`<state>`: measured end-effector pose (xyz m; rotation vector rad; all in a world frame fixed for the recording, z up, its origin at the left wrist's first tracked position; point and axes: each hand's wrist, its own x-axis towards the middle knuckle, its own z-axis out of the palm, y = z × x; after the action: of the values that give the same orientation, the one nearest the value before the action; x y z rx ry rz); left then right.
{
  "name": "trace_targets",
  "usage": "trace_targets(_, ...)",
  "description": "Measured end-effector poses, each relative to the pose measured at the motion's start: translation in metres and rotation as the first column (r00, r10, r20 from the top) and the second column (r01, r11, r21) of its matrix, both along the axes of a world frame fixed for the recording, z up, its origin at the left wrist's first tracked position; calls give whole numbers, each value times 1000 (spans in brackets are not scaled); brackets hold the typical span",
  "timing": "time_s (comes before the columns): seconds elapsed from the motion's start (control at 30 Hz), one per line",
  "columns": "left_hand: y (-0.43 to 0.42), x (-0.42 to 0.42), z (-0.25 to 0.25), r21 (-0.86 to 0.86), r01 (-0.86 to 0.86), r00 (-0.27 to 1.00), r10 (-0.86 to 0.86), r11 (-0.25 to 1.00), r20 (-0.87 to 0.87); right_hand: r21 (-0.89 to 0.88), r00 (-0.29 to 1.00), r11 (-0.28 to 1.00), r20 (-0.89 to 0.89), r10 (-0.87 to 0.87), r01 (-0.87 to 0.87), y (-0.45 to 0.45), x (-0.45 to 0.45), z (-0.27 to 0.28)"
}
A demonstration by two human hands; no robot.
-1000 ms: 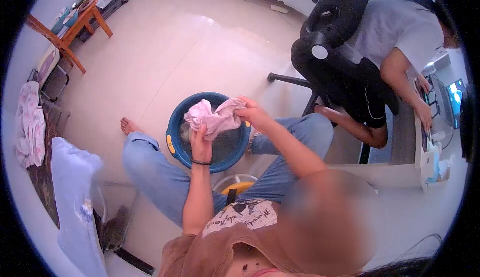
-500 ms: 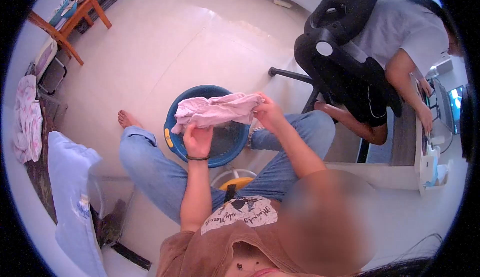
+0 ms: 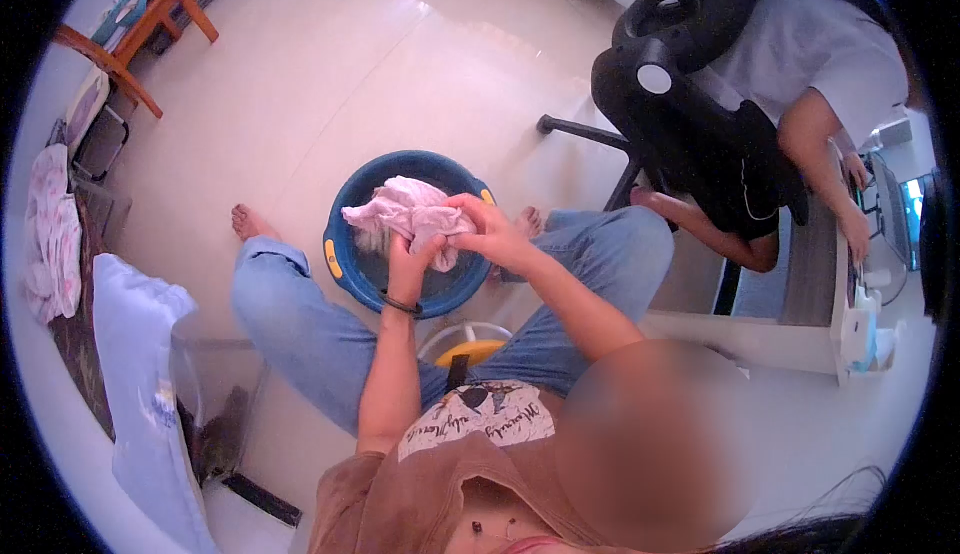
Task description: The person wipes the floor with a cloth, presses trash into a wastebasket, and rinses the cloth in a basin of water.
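A bunched pink cloth point(image 3: 405, 204) is held over a blue basin point(image 3: 352, 276) with yellow handle patches, which stands on the floor between my legs. My left hand point(image 3: 410, 264), with a dark band at the wrist, grips the cloth from below near its middle. On the other side, my right hand point(image 3: 492, 234) has its fingers closed around the cloth's right end. The two hands are close together, and part of the cloth hangs between them. Most of the basin's inside is hidden under the cloth and hands; its lower part looks dark and wet.
To the right, a person in a grey shirt sits on a black chair point(image 3: 690, 104) at a desk point(image 3: 815, 274) with a laptop. A wooden stool point(image 3: 165, 19) stands at the far left. Light blue fabric point(image 3: 140, 344) hangs at the left. Pale tiled floor point(image 3: 300, 84) lies beyond the basin.
The cloth was stretched out sideways between my hands and is now bunched up. My right hand has moved left and down, closer to my left hand.
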<state>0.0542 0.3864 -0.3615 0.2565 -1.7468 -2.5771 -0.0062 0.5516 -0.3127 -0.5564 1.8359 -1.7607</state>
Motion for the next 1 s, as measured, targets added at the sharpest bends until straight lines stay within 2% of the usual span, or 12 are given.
trace_targets(0.07, -2, 1, 1, 15, -23, 1000, 23, 1000, 5, -165, 989, 985, 146, -18, 43, -3, 3, -1)
trace_targets(0.17, -5, 0, -2, 15, -29, 1000, 29, 999, 7, -126, 991, 986, 95, -95, 106, -5, 7, 13)
trace_targets(0.33, -4, -1, 3, 102, -38, 999, 40, 994, -9, 9, 982, 985, -86, -170, 171, -1, 5, 30)
trace_targets(0.57, -7, -2, 1, -93, -48, 997, 42, 994, -58, 212, 928, 951, -344, -144, 227, -6, 3, 40)
trace_targets(0.67, -7, -3, 1, -123, -51, 996, 41, 991, -82, 174, 913, 953, -371, -168, 246, -7, 0, 30)
trace_targets(0.77, -9, -3, 2, -146, -40, 995, 27, 988, -92, 65, 905, 953, -339, -257, 296, -11, -3, 21)
trace_targets(0.87, -9, -2, 2, -188, -35, 996, 18, 981, -93, 119, 916, 943, -301, -265, 312, -10, -4, 25)
trace_targets(1.0, -10, 1, 7, -221, -66, 994, 45, 973, -98, -63, 908, 913, -104, -407, 402, -10, -9, 13)
